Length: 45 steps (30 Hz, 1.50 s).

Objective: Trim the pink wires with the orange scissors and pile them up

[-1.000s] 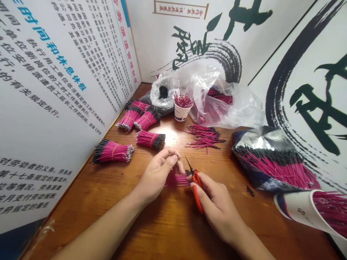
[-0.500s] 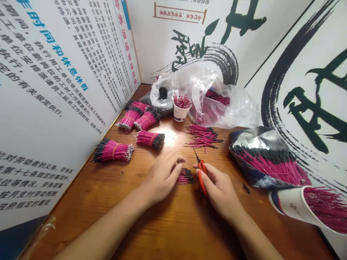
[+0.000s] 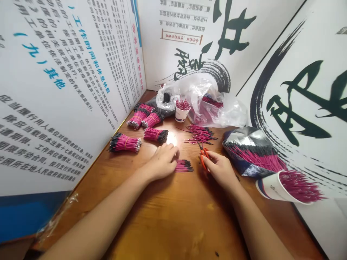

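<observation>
The orange-handled pliers (image 3: 204, 159) are in the right hand (image 3: 221, 170), just right of a short row of pink wires (image 3: 183, 165) on the worktop (image 3: 168, 213). Their long axis runs away from the person, the dark tip leaning slightly left toward a loose wire pile (image 3: 201, 134). The row lies crosswise, black ends to the right.

The right hand is closed around the handles. The left hand (image 3: 162, 162) has its fingers curled over the row's left end; whether it grips a wire cannot be told.

One second ago the left fingers were raised and pinched close to the pliers' tip; now that hand is lower, the pliers stand farther right, and more of the row shows.

Bare worktop spreads between the forearms. Rubber-banded bundles (image 3: 125, 143) and a panel (image 3: 108, 72) bound the left side; an open wire bag (image 3: 256, 157) and a tilted cup (image 3: 271, 186) bound the right.
</observation>
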### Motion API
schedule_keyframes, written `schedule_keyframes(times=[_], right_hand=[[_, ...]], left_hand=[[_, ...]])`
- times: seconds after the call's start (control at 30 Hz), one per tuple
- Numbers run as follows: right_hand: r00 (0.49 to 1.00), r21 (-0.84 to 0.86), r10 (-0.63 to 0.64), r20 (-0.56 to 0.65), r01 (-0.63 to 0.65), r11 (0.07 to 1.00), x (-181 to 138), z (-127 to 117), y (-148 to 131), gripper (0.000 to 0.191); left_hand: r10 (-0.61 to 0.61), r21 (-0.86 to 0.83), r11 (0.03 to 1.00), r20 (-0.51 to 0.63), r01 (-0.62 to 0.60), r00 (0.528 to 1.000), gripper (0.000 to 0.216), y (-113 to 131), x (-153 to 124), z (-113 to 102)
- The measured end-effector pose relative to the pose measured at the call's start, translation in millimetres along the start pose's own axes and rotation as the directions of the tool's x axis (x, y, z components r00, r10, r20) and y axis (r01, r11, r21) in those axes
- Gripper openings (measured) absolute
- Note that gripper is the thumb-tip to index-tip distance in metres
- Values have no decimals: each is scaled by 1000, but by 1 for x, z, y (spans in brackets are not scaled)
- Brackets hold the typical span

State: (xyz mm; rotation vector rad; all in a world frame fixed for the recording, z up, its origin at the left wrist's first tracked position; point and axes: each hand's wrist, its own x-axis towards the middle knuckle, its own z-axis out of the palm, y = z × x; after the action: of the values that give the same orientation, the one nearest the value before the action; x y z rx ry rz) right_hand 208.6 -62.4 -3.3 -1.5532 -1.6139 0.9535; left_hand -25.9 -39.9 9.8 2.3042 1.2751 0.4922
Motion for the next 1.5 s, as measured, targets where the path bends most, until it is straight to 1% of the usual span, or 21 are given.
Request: schedule_keyframes(times=[0.1, 0.23, 0.37, 0.4, 0.5, 0.63, 0.77, 0.87, 1.03, 1.13, 1.27, 1.37, 1.5], right_hand=[[999, 21, -2, -35, 2, 1000, 1, 3, -2, 40], [1000, 26, -4, -28, 4, 1000, 2, 5, -5, 38], [1000, 25, -17, -25, 18, 1000, 3, 4, -4, 35], [999, 19, -24, -25, 25, 1000, 3, 3, -3, 35], [999, 0, -41, -28, 41, 999, 5, 3, -1, 35], [999, -6, -47, -23, 47, 999, 5, 3, -1, 34], [997, -38, -67, -36, 66, 997, 5, 3, -3, 34], [993, -79, -103, -65, 98, 992, 5, 4, -2, 34], [984, -130, -136, -117, 121, 984, 7, 10, 2, 36], [973, -188, -193, -128, 168, 968, 11, 17, 1, 33], [949, -284, -307, -74, 275, 918, 21, 23, -4, 23], [929, -328, -368, -30, 338, 882, 27, 24, -6, 18], [910, -364, -415, 8, 389, 846, 28, 22, -5, 20]], left_hand=[[17, 65, 998, 34, -19, 999, 12, 3, 0, -3], [28, 104, 994, 77, -36, 997, 10, 9, -2, -5], [93, 152, 982, 120, -111, 988, 31, 16, -7, -6], [106, 173, 977, 126, -127, 986, 31, 17, -8, -5], [116, 217, 965, 135, -144, 984, 17, 20, -7, -4], [95, 232, 965, 133, -124, 987, 17, 15, -2, -4], [35, 249, 966, 126, -65, 991, 18, 3, 2, -8], [29, 238, 970, 109, -55, 994, 18, -7, 3, -13], [82, 195, 975, 116, -104, 990, 19, -13, -2, -19], [140, 232, 961, 67, -152, 988, 20, -13, -6, -17], [208, 297, 934, -3, -197, 978, 18, -13, -7, -11], [222, 333, 921, -14, -205, 975, 16, -13, -5, -8], [246, 337, 913, 0, -231, 969, 13, -11, 1, -4]])
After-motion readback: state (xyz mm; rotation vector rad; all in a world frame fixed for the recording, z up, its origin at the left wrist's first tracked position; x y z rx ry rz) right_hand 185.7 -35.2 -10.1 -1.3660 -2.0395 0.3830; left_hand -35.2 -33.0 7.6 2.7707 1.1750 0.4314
